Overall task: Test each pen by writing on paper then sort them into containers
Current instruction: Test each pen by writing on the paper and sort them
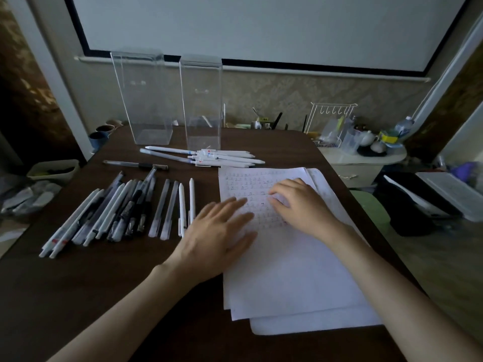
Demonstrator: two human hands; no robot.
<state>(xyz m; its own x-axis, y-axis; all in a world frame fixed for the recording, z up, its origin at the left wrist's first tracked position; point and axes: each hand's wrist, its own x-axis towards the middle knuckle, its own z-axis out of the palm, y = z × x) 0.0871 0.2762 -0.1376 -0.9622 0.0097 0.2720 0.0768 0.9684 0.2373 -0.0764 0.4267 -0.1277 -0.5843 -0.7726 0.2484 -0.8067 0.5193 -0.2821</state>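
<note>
A stack of white paper (292, 270) with rows of small written marks lies on the dark table (104, 296). My left hand (217, 236) lies flat with spread fingers on the paper's left edge. My right hand (300, 202) rests on the written part, fingers loosely bent; no pen shows in it. A row of several white and black pens (115, 212) lies left of the paper. Another bunch of white pens (222, 155) lies beyond the paper. Two tall clear containers, the left one (146, 97) and the right one (202, 103), stand at the back and look empty.
A black pen (136, 164) lies alone behind the pen row. Cups (100, 135) sit at the table's back left corner. A side surface at the right holds a white wire rack (332, 121) and clutter. A small bin (53, 171) sits left of the table.
</note>
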